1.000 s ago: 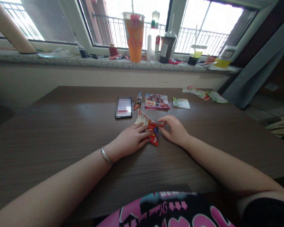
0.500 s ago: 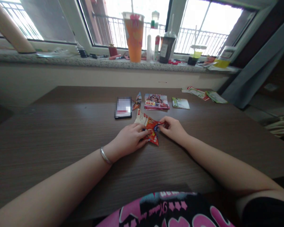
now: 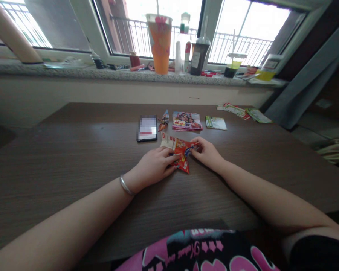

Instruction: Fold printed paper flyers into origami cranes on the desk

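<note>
A red and orange printed leaflet, partly folded, lies on the table between my two hands. Its far-left part is pale with red marks, and a pointed red corner sticks out toward me. My left hand, with a silver bangle at the wrist, grips the near-left part of the leaflet, fingers on top and thumb at the near edge. On the other side, my right hand pinches the leaflet's right end beside a blue patch. The right fingertips are partly hidden by the paper.
Beyond the leaflet are a tablet-like device, a folded paper piece, a stack of printed flyers and a small green-white stack. More leaflets lie far right. Drink cups, including an orange one, line the windowsill.
The leaflet's far-left part has tipped lower and its upper edge has shifted to the right. My right hand has moved slightly away from me; my left hand stays in place.
</note>
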A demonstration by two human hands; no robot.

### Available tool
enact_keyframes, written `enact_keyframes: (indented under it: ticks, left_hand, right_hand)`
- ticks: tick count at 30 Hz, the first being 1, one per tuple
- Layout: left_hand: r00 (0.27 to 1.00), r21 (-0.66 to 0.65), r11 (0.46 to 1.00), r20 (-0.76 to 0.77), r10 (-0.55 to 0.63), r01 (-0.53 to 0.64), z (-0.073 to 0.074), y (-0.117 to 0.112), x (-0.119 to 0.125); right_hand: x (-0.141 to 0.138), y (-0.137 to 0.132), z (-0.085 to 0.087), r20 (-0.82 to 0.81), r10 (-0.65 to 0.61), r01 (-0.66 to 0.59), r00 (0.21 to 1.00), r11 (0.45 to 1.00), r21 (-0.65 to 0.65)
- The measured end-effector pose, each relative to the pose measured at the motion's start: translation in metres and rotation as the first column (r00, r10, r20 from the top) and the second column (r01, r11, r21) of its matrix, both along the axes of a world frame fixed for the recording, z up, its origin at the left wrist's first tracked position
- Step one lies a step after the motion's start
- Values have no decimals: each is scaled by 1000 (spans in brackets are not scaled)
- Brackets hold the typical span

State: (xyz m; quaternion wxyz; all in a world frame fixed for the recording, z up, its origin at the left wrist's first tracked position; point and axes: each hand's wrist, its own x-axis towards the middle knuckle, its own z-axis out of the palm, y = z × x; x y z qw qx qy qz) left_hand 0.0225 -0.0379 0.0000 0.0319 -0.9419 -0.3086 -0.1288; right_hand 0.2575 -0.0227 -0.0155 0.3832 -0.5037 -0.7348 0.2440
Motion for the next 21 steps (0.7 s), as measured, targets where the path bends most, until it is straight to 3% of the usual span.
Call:
enact_keyframes:
  ticks: [14,21]
  left_hand:
    - [997,-19,997,14,74,-73,3,-1,3]
    - [996,97,992,36,79,-83,2,-2,3]
  right_hand:
    - [5,-6,5,220,155,-190,963,971,145]
    - [5,-6,7,317,186,-252,930,951,179]
